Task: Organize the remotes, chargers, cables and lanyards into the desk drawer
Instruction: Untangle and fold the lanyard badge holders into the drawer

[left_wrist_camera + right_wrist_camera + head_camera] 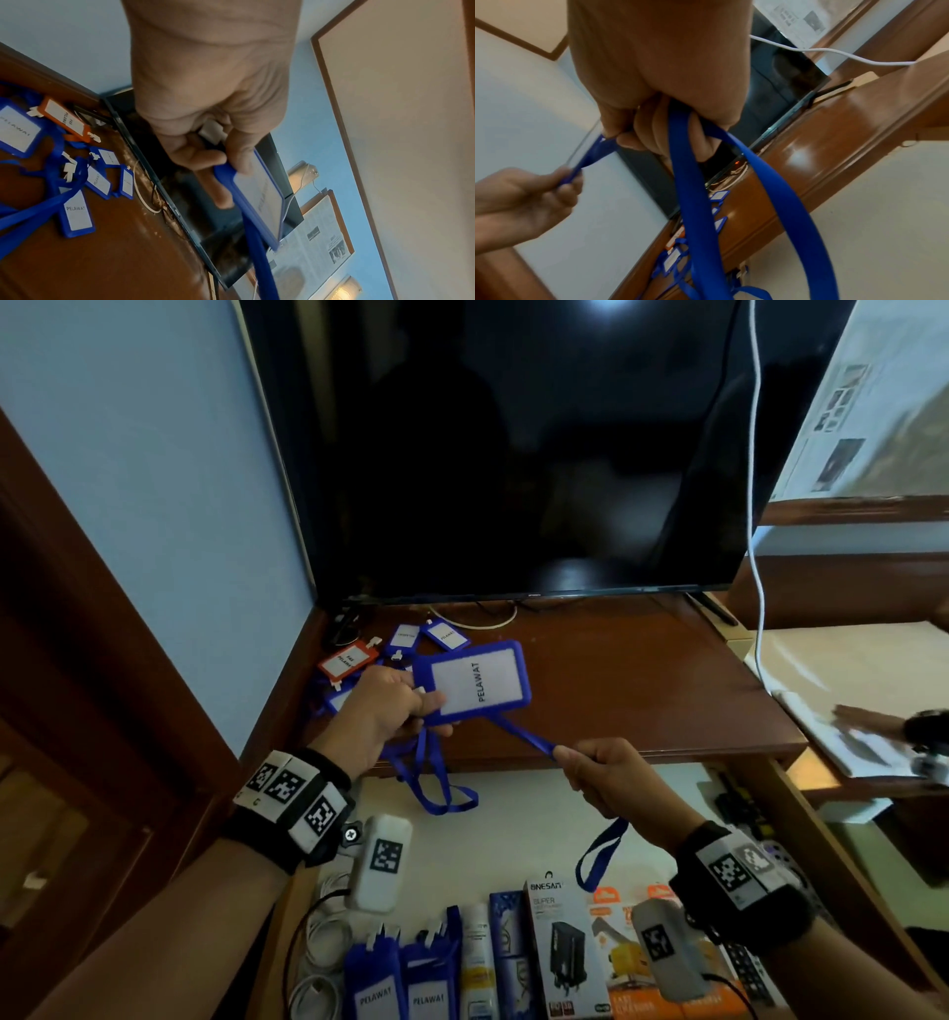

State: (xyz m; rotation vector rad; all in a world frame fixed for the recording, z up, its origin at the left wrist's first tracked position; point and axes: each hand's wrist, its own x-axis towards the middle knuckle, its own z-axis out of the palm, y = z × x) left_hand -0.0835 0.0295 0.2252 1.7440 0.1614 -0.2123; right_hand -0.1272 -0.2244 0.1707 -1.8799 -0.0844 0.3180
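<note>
Badge holder pinched by L hand; R hand grips its strap.

Bare desktop right of centre frame: free passage. Badge pile crowds left-centre. TV blocks upper frame. Drawer: bare strip mid-frame, boxes fill bottom edge.

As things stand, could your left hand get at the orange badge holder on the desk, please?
Probably not yet: the left hand grips a blue badge holder, though the orange badge holder lies uncovered just beyond it.
</note>
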